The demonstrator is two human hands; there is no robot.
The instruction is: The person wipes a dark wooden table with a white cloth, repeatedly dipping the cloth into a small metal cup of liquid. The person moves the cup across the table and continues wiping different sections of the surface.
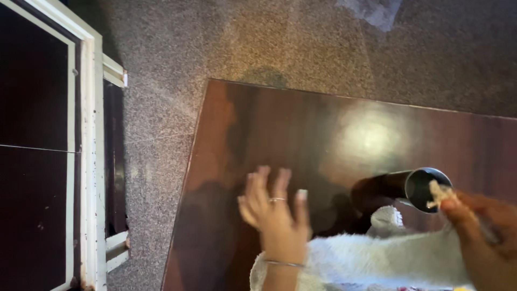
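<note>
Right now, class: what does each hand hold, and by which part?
Left hand: nothing, fingers spread. Right hand: pinches a pale frayed scrap by one end at the dark metal cup's mouth.

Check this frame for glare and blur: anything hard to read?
Head view: a bright glare patch sits on the glossy dark table; both the left hand and right hand are motion-blurred; the dark cup is soft-edged, and what the right hand holds at its rim cannot be told.

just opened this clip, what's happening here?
A person sits at a dark glossy wooden table. Their right hand pinches a small pale scrap at the mouth of a dark metal tube lying on its side. Their left hand, wearing a ring and bangle, hovers open over the table, holding nothing. White fluffy fabric lies below.
</note>
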